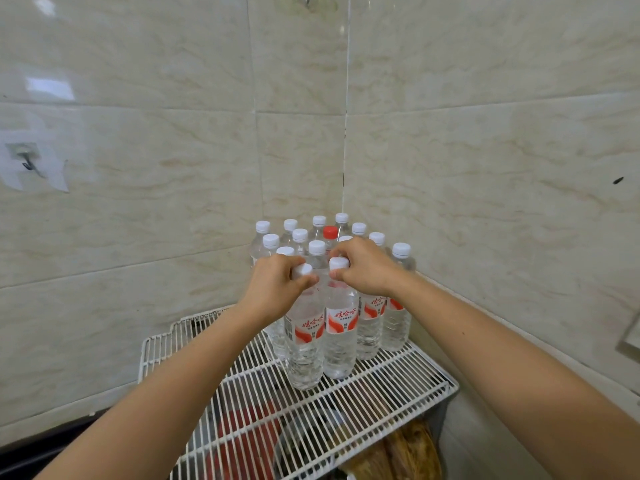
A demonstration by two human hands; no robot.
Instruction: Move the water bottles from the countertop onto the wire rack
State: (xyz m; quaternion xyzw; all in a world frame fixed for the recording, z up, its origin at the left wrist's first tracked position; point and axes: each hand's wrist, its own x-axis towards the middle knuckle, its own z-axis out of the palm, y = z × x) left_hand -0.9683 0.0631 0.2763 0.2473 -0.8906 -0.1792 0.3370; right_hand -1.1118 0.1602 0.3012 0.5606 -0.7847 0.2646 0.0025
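Water bottles of clear plastic with white screw caps and red-and-white labels stand packed in the back corner of the white wire rack (398, 379), where the two beige tiled walls (138, 220) meet; one among them wears a red cap (330, 232). You hold the two front ones by their necks, which keeps your fingers clear of the crowded shoulders behind. Your left hand (277, 289) is closed around the cap and neck of the left front bottle (304, 348), and your right hand (367, 268) is closed around the cap of the right front bottle (341, 337). Both stand upright, their bases on the wires, touching each other and just ahead of the cluster. Setting them tight against the others likely saves room toward the rack's front edge and lets the pack steady them on the uneven wires. Under the rack, red and brown items (398, 452) show through the grid. The countertop is not in view, so you cannot tell how many remain.
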